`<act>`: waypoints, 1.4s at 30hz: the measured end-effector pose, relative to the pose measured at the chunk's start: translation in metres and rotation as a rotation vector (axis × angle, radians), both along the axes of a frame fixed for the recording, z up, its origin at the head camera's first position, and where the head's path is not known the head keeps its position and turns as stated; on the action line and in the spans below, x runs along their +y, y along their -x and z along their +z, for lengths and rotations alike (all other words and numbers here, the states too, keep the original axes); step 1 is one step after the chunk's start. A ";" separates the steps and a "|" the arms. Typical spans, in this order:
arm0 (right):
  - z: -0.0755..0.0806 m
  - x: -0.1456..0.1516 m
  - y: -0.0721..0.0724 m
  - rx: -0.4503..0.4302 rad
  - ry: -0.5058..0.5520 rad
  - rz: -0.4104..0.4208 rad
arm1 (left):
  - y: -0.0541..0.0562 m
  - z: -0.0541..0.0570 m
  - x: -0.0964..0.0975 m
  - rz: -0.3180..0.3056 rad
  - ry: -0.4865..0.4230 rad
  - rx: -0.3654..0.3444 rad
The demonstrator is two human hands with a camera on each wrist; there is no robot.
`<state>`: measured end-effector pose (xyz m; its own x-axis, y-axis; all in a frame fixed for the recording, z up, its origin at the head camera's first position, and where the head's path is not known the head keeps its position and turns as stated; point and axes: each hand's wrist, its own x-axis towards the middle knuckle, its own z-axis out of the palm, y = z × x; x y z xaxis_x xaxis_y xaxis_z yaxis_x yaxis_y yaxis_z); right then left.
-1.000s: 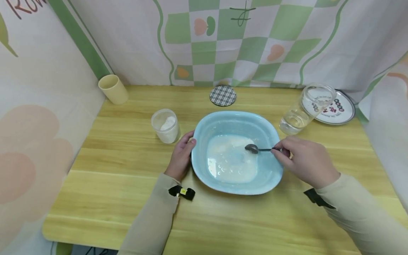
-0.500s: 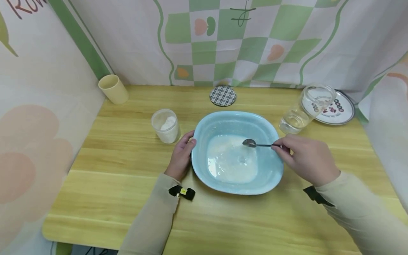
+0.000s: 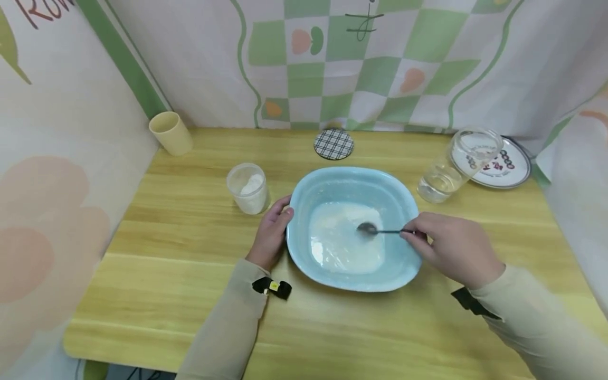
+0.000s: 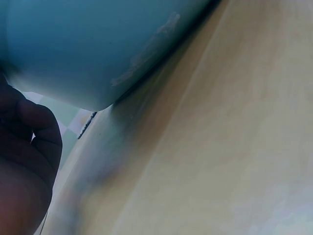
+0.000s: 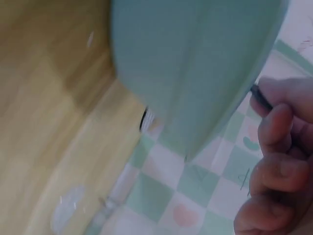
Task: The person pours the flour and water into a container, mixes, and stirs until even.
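Observation:
A light blue basin stands on the table with cloudy whitish liquid in it. My left hand holds the basin's left side at the rim; in the left wrist view its curled fingers are against the blue wall. My right hand pinches the handle of a metal spoon over the basin's right rim. The spoon's bowl is at the liquid, right of the basin's middle. In the right wrist view only the dark handle end shows between thumb and fingers, and the basin wall hides the rest.
Left of the basin stands a clear cup of white powder. A yellow cup is at the back left, a checked round coaster behind the basin. At the back right, a glass with clear liquid overlaps a patterned plate.
The spoon's bowl first moves slightly away and left, then back toward the person and further left, down to the liquid. The left hand keeps its place on the basin.

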<state>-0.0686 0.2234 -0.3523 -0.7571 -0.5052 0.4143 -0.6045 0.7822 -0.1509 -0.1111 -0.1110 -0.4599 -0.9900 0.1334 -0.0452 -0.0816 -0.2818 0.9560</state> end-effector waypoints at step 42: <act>0.008 -0.005 -0.022 -0.054 -0.003 0.012 | -0.002 0.003 0.003 -0.004 -0.005 -0.016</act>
